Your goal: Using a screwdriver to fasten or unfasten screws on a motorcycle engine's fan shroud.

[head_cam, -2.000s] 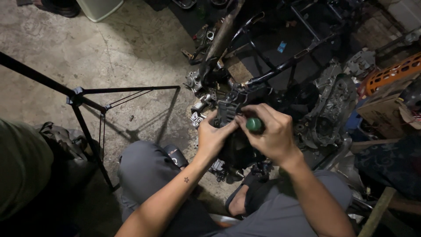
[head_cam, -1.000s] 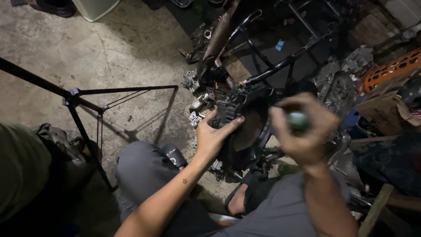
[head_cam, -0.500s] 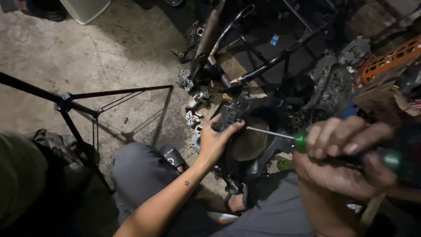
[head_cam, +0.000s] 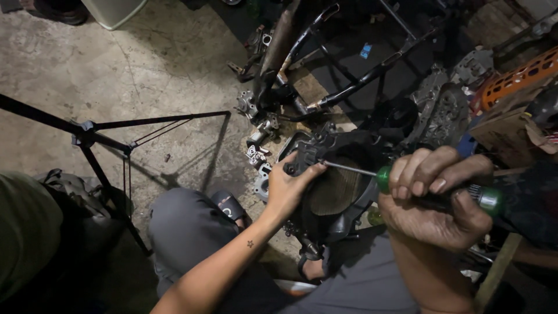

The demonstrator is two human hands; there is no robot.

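The dark engine cover (head_cam: 337, 186) rests between your knees on the concrete floor (head_cam: 116, 70), its round opening facing up at you. Your left hand (head_cam: 290, 189) clamps its left edge, fingers curled over the rim. Your right hand (head_cam: 436, 200), raised well right of the cover, is fisted around a green-handled screwdriver (head_cam: 407, 180). The shaft runs nearly level, pointing left, and its tip seems to lie just beside your left fingertips (head_cam: 317, 168), though shadow hides any contact.
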